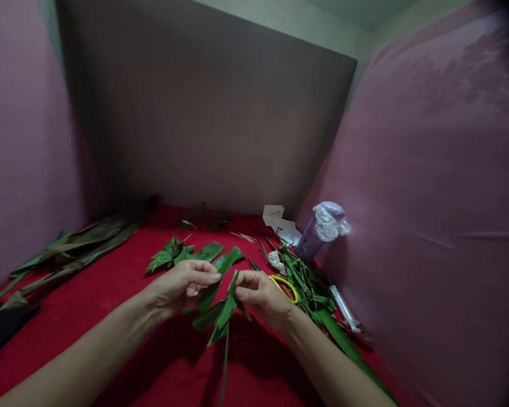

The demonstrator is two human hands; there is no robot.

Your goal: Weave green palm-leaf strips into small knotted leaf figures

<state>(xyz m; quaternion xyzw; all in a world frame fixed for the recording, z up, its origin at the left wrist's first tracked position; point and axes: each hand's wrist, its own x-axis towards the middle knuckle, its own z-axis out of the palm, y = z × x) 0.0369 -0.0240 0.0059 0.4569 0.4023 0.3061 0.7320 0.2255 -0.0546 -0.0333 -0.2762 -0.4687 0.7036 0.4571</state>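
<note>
My left hand point(185, 284) pinches a long green leaf strip point(220, 269) that runs up and to the right over the red cloth point(110, 316). Beside it, my right hand point(259, 295) grips a folded bundle of green leaf strips point(221, 316), its ends hanging down toward me. Both hands are closed and nearly touch at the fingertips. Yellow-handled scissors point(286, 285) lie just behind my right hand.
A folded leaf piece point(168, 255) lies behind my left hand. Long leaves point(72, 249) are heaped at the left. Cut leaf scraps point(311, 285), a purple cup covered in plastic wrap point(320, 229), white paper point(282, 225) and a small tube point(343, 308) sit at the right. Pink and grey walls enclose the table.
</note>
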